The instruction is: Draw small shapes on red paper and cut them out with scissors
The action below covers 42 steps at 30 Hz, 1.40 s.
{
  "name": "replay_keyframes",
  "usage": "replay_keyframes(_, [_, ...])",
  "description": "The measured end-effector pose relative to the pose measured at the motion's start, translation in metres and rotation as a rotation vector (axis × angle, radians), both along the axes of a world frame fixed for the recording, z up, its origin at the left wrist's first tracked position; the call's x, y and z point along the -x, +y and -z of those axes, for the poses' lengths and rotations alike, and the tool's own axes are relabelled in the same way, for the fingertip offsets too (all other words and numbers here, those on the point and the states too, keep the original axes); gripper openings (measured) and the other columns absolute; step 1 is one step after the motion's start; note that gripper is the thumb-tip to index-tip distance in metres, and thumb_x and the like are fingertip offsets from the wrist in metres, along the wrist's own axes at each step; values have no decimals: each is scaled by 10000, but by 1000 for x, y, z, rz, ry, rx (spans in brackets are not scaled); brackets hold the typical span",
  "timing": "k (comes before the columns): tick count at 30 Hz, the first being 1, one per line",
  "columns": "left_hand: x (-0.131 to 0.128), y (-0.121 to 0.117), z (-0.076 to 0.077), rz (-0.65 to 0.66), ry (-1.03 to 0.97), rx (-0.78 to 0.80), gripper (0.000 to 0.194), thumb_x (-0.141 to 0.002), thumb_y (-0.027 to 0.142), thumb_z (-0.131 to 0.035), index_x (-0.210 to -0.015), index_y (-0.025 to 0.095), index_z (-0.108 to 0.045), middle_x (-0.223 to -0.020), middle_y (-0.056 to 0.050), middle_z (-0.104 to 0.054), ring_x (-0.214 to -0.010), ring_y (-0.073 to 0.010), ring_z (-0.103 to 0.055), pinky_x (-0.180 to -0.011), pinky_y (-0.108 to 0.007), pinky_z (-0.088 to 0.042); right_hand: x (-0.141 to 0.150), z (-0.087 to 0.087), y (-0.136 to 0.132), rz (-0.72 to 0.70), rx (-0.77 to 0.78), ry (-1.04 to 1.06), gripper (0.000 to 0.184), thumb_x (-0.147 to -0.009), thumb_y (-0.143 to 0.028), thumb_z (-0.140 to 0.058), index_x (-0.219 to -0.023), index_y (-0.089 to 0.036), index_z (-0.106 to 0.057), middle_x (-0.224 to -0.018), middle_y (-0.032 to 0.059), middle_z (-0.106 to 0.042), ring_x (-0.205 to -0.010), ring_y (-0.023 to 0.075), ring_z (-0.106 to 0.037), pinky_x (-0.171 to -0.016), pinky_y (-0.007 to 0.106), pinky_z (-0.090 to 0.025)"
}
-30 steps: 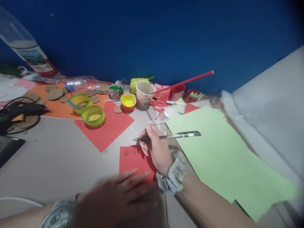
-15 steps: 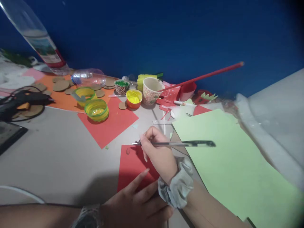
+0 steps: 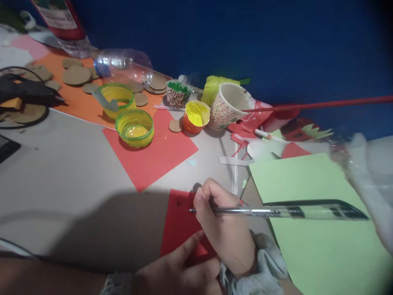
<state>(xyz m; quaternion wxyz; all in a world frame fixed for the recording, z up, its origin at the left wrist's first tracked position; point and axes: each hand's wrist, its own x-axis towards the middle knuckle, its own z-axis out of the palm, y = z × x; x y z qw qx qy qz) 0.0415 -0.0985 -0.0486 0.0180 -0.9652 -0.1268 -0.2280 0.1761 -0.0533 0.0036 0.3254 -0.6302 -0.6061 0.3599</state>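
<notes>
Head view, surroundings: A green sheet (image 3: 310, 250) is laid at the right; a red sheet (image 3: 147, 155) and an orange sheet (image 3: 70, 92) are placed farther left, with cardboard discs (image 3: 76, 76) on the orange one.
Obstruction: The right part of the red card (image 3: 175, 229) is covered by the right hand (image 3: 229, 233); the green sheet is crossed by the black pen (image 3: 260, 212).
Pen: Clamped between thumb and fingers of the right hand, tip directed left over the card.
Card: Located beneath both hands; its lower part is overlapped by the left hand (image 3: 184, 270), fingers spread apart. A small oval is marked near its top edge.
Containers: Yellow material is held in the orange cup (image 3: 193, 126); green is seen inside the small patterned cup (image 3: 177, 100). The red rod (image 3: 331, 103) is met by the large patterned cup (image 3: 224, 114) at its rim.
</notes>
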Motion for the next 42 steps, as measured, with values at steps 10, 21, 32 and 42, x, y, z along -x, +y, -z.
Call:
replay_keyframes(10, [2, 6, -11, 57, 80, 47, 280, -972, 253, -414, -1097, 365, -638, -1301, 168, -574, -1305, -133, -384, -1038, -341, -472, -2, 2, 1, -25, -30, -74, 252, -841, -119, -476, -634, -206, -363, -508, -84, -337, -442, 67, -344, -438, 189, -288])
replay_keyframes(21, [0, 6, -11, 66, 29, 145, 267, -986, 271, -408, -1059, 371, -643, -1218, 159, -610, -1245, -136, -430, -1051, -382, -454, -7, 3, 4, 292, 3, 679, 271, -885, -208, -494, -622, -201, -430, -533, -49, -471, -423, 74, -336, -384, 202, -227])
replay_keyframes(32, [5, 9, -21, 152, 135, 151, 314, -993, 263, -385, -1221, 363, -577, -1391, 157, -487, -1254, -123, -420, -1066, -323, -432, -13, 5, 18, 547, -85, 850, 250, -857, -208, -493, -620, -205, -416, -544, -44, -432, -402, 78, -274, -395, 234, -204])
replay_keyframes(42, [2, 6, -15, 150, 100, 196, 278, -1003, 267, -373, -1118, 360, -608, -1174, 153, -610, -1153, -115, -466, -1098, -401, -388, -5, 5, 0, 316, -122, 569, 327, -940, -276, -482, -628, -215, -404, -556, -43, -401, -486, 104, -356, -473, 255, -319])
